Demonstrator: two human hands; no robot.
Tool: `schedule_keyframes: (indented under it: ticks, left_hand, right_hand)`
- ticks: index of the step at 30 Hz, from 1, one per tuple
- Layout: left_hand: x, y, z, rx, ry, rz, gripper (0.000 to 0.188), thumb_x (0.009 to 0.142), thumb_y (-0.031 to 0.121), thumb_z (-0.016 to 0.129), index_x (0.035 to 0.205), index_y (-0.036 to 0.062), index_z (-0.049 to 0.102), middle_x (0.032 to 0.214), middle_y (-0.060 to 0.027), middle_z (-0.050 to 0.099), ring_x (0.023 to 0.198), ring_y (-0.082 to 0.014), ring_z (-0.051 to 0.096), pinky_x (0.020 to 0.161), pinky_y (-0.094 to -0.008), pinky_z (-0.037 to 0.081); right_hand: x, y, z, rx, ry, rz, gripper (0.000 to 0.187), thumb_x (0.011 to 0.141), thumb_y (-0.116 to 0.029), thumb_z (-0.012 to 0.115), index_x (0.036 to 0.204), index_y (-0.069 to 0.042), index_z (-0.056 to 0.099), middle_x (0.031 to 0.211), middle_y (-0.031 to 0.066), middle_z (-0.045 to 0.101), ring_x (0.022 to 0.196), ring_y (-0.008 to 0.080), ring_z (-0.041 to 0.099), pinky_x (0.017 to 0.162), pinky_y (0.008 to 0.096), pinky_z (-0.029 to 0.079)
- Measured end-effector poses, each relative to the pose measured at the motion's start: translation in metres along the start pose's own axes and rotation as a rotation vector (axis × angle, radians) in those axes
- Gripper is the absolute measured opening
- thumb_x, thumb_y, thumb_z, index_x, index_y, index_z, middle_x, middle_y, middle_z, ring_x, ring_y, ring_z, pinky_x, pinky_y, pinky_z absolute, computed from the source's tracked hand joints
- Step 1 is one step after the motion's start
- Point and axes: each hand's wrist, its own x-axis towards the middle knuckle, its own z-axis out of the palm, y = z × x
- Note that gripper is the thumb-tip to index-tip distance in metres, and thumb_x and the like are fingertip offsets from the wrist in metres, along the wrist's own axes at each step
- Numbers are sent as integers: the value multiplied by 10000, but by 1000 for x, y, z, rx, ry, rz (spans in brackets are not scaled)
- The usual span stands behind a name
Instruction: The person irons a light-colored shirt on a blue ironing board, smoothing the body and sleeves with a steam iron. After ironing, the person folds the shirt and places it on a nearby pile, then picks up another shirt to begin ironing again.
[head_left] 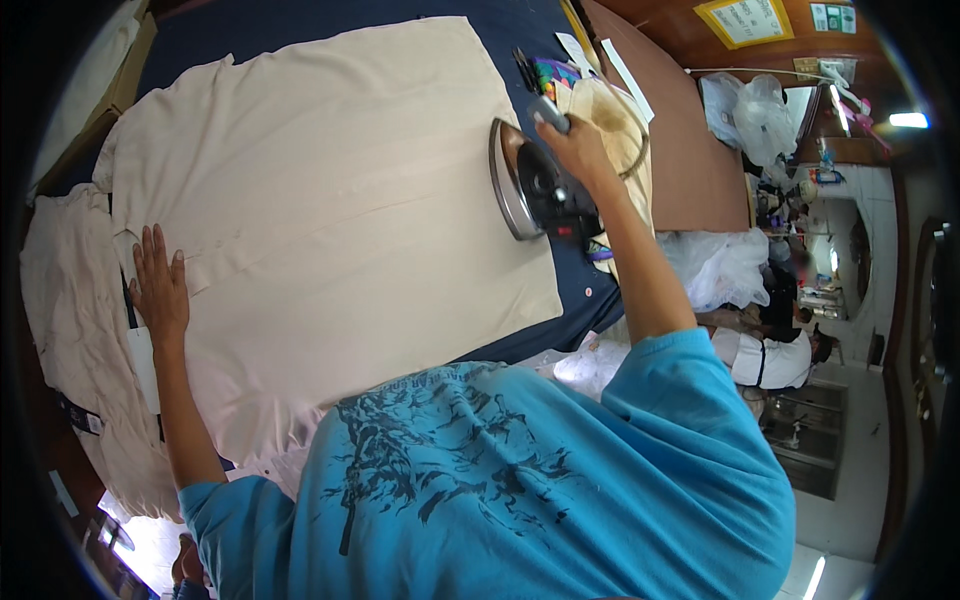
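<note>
Your right hand point(577, 152) grasps the electric iron point(543, 188) at the three-o'clock edge of the cream fabric panel point(350, 150); the iron's sole edge runs roughly eleven-to-five, its contact unclear. Between eight and nine o'clock from it, your left hand point(161, 290) lies flat, fingers extended, released.

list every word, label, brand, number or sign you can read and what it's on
I won't copy wording, but lettering shows on:
Yellow-bordered white paper sign: dark lettering, tilted.
Small green and white card: too small to read.
Blue T-shirt: dark lettering above its print, partly lost in folds.
Dark label with white patch, on bunched beige cloth: too small to read.
</note>
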Motion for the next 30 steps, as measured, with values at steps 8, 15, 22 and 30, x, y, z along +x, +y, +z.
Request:
schedule_keyframes:
  ticks: [8, 15, 22, 30]
  left_hand:
    - [-4, -2, 5, 6, 19, -26, 526, 944, 464, 279, 1424, 264, 199, 1480, 38, 198, 1355, -215, 201, 1039, -515, 221]
    - [-3, -1, 5, -19, 31, -7, 532, 943, 461, 288, 1426, 253, 203, 1481, 29, 198, 1352, -234, 210, 1036, -525, 215]
    - [-2, -2, 6, -43, 36, -19, 523, 946, 447, 292, 1422, 243, 216, 1479, 31, 201, 1356, -229, 198, 1038, -535, 213]
    - [-3, 0, 0, -12, -8, -36, 531, 944, 443, 303, 1426, 242, 207, 1481, 13, 204, 1355, -244, 200, 1048, -518, 195]
  right_hand:
    - [-2, 4, 9, 6, 29, -23, 545, 765, -412, 563, 1010, 73, 595, 889, 295, 612, 900, 388, 605, 812, 401, 455]
    - [6, 14, 3, 1, 29, 4, 525, 777, -419, 560, 958, 72, 604, 851, 293, 615, 858, 402, 608, 777, 410, 460]
    - [-16, 13, -4, 75, -58, -99, 575, 756, -426, 600, 1006, 92, 577, 826, 281, 616, 824, 383, 616, 768, 398, 459]
    - [-16, -20, -12, 48, -94, -49, 573, 766, -427, 582, 1033, 80, 569, 849, 292, 611, 828, 402, 608, 774, 395, 457]
